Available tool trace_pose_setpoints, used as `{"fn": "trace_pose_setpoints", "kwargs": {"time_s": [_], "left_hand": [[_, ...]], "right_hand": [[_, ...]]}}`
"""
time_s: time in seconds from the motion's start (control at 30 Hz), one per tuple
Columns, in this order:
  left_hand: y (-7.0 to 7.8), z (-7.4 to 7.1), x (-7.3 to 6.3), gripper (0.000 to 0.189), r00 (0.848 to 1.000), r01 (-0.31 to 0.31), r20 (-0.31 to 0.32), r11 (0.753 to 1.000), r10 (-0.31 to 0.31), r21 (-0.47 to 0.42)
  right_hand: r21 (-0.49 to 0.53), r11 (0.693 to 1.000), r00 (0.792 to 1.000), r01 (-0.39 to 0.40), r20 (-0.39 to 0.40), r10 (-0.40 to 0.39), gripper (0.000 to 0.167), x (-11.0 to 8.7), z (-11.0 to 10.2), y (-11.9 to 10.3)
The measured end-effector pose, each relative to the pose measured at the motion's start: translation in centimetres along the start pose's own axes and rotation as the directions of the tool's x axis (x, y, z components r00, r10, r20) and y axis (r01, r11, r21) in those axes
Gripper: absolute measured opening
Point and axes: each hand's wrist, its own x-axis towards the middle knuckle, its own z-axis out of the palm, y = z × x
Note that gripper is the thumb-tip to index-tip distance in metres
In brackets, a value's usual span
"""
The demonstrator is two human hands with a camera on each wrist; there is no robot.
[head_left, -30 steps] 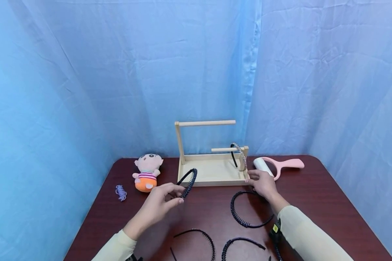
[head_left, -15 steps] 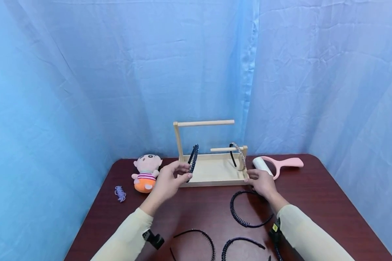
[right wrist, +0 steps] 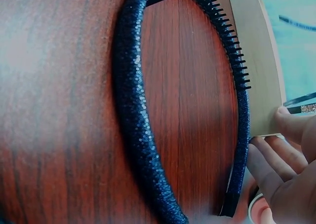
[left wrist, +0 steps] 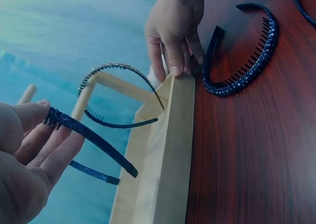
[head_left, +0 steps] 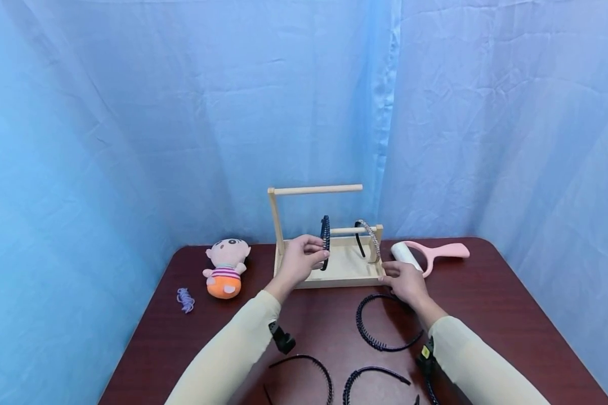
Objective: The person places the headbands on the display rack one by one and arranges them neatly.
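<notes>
Currently, the left hand [head_left: 299,259] pinches a toothed, glittery headband [left wrist: 101,143], probably navy.

Left grip [head_left: 298,262] pinched, right grip [head_left: 407,283] lower

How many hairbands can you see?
5 clearly: one hairband in the left hand, a sparkly one on the lower bar, one near the right hand, two nearest us on the table. Another may hide by the right sleeve.
</notes>
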Motion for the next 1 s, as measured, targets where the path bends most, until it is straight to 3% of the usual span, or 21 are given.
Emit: {"fn": "trace_pose_setpoints", "kwargs": {"time_s": [0.2,0.5,0.8,1.0], "left_hand": [[-0.3,2.6,1.8,0.027,0.999,0.031,-0.018,0.996,-0.033,-0.088],[-0.7,6.0,3.4,0.026,0.995,0.093,-0.013,0.981,-0.097,-0.173],[-1.5,7.9,4.2,0.026,0.992,0.124,0.009,0.97,-0.125,-0.209],[-1.8,8.3,4.2,0.028,0.991,0.133,0.003,0.971,-0.135,-0.2]], "right_hand": [[-0.009,1.0,1.0,0.011,-0.008,-0.011,0.044,0.1,0.0,0.0],[0.001,1.0,1.0,0.015,-0.009,-0.014,0.045,-0.1,-0.1,0.0],[-0.01,1.0,1.0,-0.005,-0.02,0.004,0.044,-0.1,0.1,-0.1],[-0.014,1.0,1.0,-0.017,-0.016,0.017,0.044,0.0,0.1,-0.2]]}}
